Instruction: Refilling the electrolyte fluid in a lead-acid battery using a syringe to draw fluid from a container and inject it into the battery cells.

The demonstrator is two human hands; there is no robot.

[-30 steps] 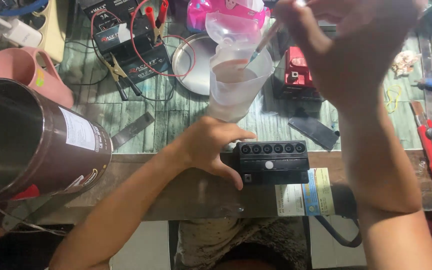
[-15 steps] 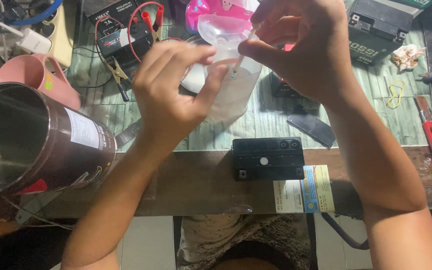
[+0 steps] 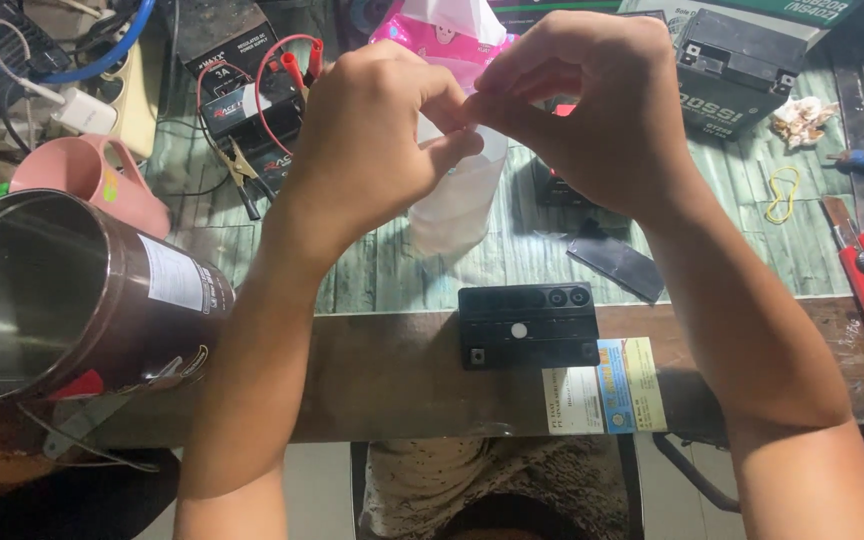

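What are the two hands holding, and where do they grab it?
Both the left hand and right hand pinch the top of a clear plastic container; exactly what the fingertips grip there cannot be told.

- A white rectangular label (image 3: 174, 275) wraps the side of the dark metal canister (image 3: 62, 290) lying at the left.
- A pale sticker with yellow and blue panels (image 3: 604, 385) sits flat on the counter's (image 3: 382, 370) front edge, just right of the small black battery (image 3: 527, 326).
- A pink plastic packet (image 3: 432, 35) with white tissue showing stands at top centre.
- A green carton (image 3: 772, 10) lies at the top right, behind a grey battery (image 3: 732, 75) bearing pale lettering.
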